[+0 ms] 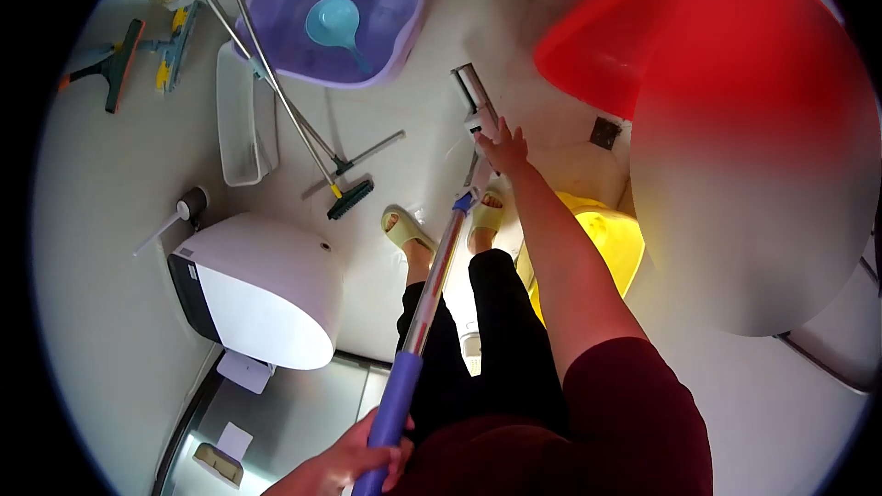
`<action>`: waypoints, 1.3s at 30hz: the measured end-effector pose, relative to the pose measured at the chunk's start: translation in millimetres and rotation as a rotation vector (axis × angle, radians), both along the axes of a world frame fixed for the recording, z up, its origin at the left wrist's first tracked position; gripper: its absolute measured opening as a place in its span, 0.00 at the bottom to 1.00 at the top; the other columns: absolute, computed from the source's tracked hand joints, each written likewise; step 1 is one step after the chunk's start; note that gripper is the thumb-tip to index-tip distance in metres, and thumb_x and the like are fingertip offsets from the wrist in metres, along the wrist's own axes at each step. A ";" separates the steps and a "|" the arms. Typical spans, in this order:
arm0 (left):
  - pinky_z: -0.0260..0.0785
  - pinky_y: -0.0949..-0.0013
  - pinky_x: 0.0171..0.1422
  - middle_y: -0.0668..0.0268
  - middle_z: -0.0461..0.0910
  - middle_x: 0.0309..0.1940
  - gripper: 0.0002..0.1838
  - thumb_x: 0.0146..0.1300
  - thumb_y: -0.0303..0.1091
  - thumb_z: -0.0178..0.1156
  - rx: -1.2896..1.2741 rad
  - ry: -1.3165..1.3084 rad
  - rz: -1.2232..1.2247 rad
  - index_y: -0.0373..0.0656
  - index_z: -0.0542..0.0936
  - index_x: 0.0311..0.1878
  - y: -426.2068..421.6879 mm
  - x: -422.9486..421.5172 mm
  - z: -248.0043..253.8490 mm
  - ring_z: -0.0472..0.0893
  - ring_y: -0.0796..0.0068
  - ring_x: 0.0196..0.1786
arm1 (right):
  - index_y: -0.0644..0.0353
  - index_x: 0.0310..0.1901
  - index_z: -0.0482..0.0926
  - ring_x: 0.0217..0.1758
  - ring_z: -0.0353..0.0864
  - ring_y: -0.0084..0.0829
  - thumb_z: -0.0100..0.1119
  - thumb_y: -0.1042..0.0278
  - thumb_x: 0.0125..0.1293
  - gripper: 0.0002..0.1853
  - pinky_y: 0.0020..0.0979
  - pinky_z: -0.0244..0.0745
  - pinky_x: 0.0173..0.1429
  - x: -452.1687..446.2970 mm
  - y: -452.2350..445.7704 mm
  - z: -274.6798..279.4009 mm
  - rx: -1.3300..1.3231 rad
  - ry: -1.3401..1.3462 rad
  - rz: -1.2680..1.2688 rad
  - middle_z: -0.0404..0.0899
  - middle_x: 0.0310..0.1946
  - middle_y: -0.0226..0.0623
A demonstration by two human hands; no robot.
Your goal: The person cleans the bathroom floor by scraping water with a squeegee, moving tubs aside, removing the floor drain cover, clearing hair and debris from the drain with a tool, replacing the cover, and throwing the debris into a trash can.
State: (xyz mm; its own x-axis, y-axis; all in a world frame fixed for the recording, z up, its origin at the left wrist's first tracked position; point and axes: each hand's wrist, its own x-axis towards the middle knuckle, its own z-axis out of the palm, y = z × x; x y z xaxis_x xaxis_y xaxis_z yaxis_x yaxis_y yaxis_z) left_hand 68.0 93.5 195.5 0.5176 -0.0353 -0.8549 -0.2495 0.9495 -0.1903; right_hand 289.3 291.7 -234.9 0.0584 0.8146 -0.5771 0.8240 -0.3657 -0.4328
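Note:
A mop [430,308] with a silver pole and a purple grip slants up from the bottom edge. My left hand [354,453] is closed around the purple grip at its lower end. At the far end is a narrow white and grey mop head [480,112], raised toward the upper middle. My right hand [504,149] is stretched out to it with fingers spread, the thumb side against or right beside the head. I cannot tell whether it presses on it.
A purple tub [409,23] holds a blue dipper [333,22]. A scrub brush [351,199] and a squeegee pole [342,165] lean across a white bin [234,133]. A toilet [262,289] stands left. A red basin [588,46] and yellow basin [620,239] are right. My slippers [404,228] stand mid-floor.

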 end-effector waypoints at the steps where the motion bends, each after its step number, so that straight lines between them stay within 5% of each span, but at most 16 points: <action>1: 0.60 0.76 0.21 0.62 0.67 0.20 0.30 0.45 0.25 0.59 -0.066 0.030 0.100 0.39 0.60 0.53 1.7 2.9 10.0 0.67 0.76 0.16 | 0.60 0.61 0.61 0.67 0.54 0.46 0.51 0.35 0.53 0.42 0.41 0.54 0.66 -3.3 5.1 -7.6 -0.059 -0.010 0.027 0.57 0.63 0.52; 4: 0.56 0.47 0.64 0.54 0.54 0.65 0.47 0.50 0.54 0.62 -0.004 -0.279 -0.112 0.46 0.48 0.67 -7.6 -12.7 11.0 0.59 0.58 0.66 | 0.62 0.58 0.65 0.61 0.64 0.45 0.52 0.34 0.52 0.41 0.39 0.60 0.62 2.5 7.2 -34.2 -0.296 0.314 -0.027 0.66 0.57 0.52; 5: 0.59 0.79 0.26 0.64 0.67 0.21 0.30 0.45 0.29 0.61 -0.126 0.025 0.081 0.39 0.61 0.52 4.5 4.5 29.3 0.68 0.78 0.21 | 0.62 0.54 0.69 0.54 0.72 0.45 0.53 0.37 0.52 0.37 0.39 0.66 0.57 7.7 4.3 -43.3 -0.105 0.240 0.055 0.73 0.49 0.51; 8: 0.55 0.81 0.30 0.66 0.66 0.22 0.28 0.45 0.34 0.61 -0.079 0.085 0.082 0.40 0.63 0.51 6.1 12.4 29.1 0.66 0.81 0.25 | 0.61 0.50 0.71 0.51 0.74 0.47 0.52 0.39 0.53 0.33 0.41 0.68 0.54 11.4 7.8 -40.9 -0.017 0.048 -0.036 0.76 0.45 0.51; 11: 0.52 0.81 0.30 0.68 0.64 0.21 0.27 0.46 0.39 0.60 -0.095 0.055 0.164 0.40 0.65 0.50 -8.1 18.8 15.3 0.63 0.82 0.24 | 0.59 0.47 0.73 0.49 0.75 0.48 0.49 0.41 0.54 0.29 0.42 0.69 0.53 17.8 31.4 19.0 -0.132 -0.118 -0.007 0.77 0.44 0.48; 14: 0.54 0.83 0.32 0.68 0.64 0.21 0.26 0.49 0.36 0.59 -0.061 0.000 0.242 0.42 0.64 0.51 -22.9 25.8 -11.1 0.64 0.81 0.28 | 0.56 0.45 0.75 0.48 0.76 0.47 0.46 0.42 0.55 0.26 0.41 0.69 0.51 43.3 39.3 33.7 0.012 -0.168 -0.021 0.77 0.43 0.46; 19: 0.56 0.76 0.15 0.65 0.64 0.18 0.22 0.50 0.32 0.58 -0.101 0.008 0.403 0.39 0.64 0.48 -27.9 32.8 -39.2 0.63 0.78 0.13 | 0.58 0.41 0.77 0.45 0.76 0.46 0.44 0.44 0.56 0.25 0.41 0.69 0.48 62.6 24.3 72.0 0.123 -0.189 -0.090 0.78 0.41 0.47; 22: 0.58 0.76 0.16 0.65 0.64 0.18 0.21 0.50 0.29 0.58 -0.110 -0.005 0.464 0.39 0.64 0.48 -28.7 36.6 -44.8 0.65 0.78 0.14 | 0.60 0.36 0.77 0.40 0.78 0.42 0.45 0.46 0.58 0.23 0.37 0.70 0.44 71.8 1.9 91.1 0.151 -0.206 -0.101 0.79 0.35 0.45; 29: 0.62 0.73 0.19 0.65 0.66 0.21 0.20 0.56 0.29 0.57 -0.021 -0.066 0.448 0.39 0.62 0.49 -30.6 38.7 -73.8 0.68 0.77 0.16 | 0.61 0.29 0.71 0.25 0.68 0.21 0.48 0.59 0.62 0.13 0.24 0.66 0.31 39.3 -54.1 160.3 0.120 0.214 -0.343 0.71 0.23 0.30; 39: 0.64 0.73 0.19 0.66 0.68 0.20 0.18 0.58 0.32 0.57 0.012 -0.109 0.412 0.38 0.62 0.48 -51.7 39.4 -84.5 0.69 0.77 0.16 | 0.60 0.30 0.71 0.25 0.64 0.18 0.48 0.59 0.63 0.13 0.22 0.61 0.29 54.5 -67.7 153.7 0.084 0.377 -0.569 0.66 0.22 0.26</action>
